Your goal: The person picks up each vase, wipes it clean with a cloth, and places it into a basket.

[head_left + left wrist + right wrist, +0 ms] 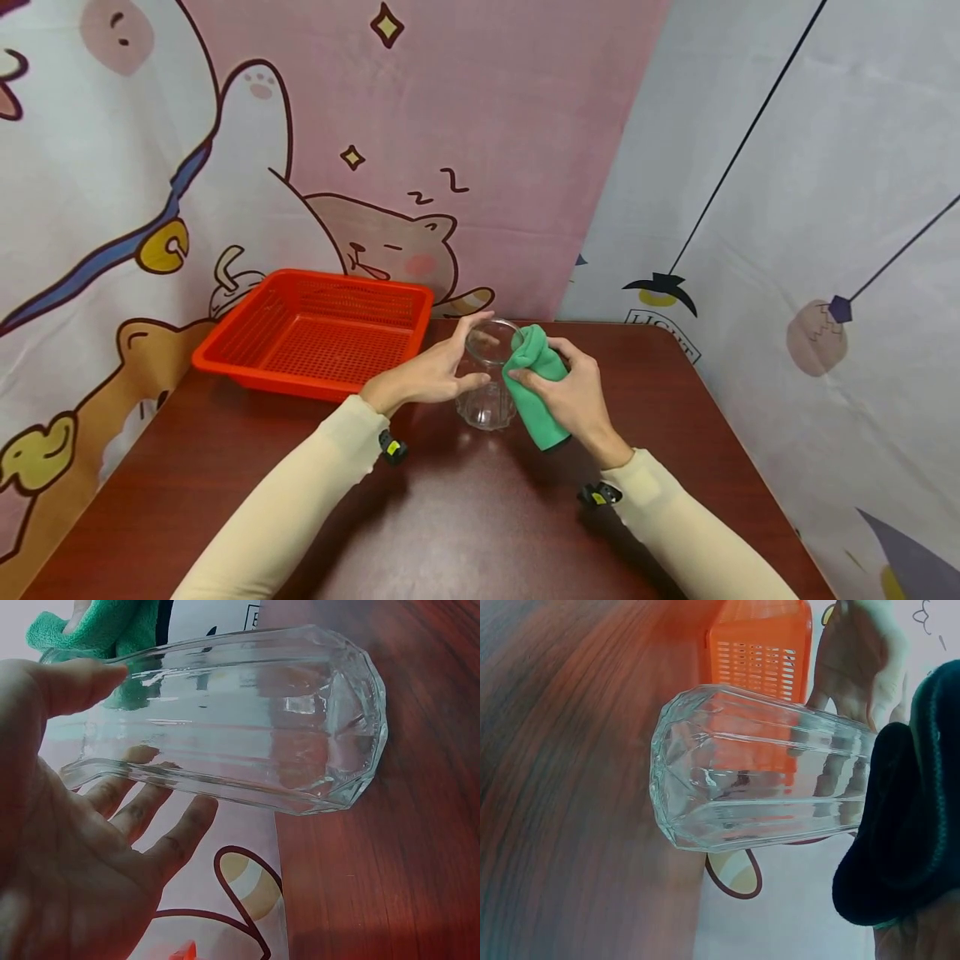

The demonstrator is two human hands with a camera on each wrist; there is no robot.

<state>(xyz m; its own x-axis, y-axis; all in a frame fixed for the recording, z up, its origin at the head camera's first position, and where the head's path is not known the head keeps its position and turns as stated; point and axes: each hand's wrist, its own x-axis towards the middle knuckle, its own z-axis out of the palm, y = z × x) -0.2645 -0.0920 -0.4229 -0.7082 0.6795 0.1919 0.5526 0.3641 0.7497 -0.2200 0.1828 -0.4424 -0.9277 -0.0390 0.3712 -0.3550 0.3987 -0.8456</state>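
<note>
A tall, clear, faceted glass vessel (pixel 486 408) stands upright on the table, its round mouth facing up. My left hand (pixel 433 368) holds it near the top from the left; in the left wrist view the thumb lies on the near side and the fingers (pixel 184 838) reach behind the glass. My right hand (pixel 576 398) grips a folded green towel (pixel 542 408) at the vessel's right side, its top touching or very near the rim. In the right wrist view the towel (pixel 900 825) looks dark and hides most of that hand.
A red plastic basket (pixel 217 364) with perforated sides sits at the back left of the brown wooden table (pixel 480 525). A cartoon-printed cloth (pixel 510 167) hangs behind the table and along its sides.
</note>
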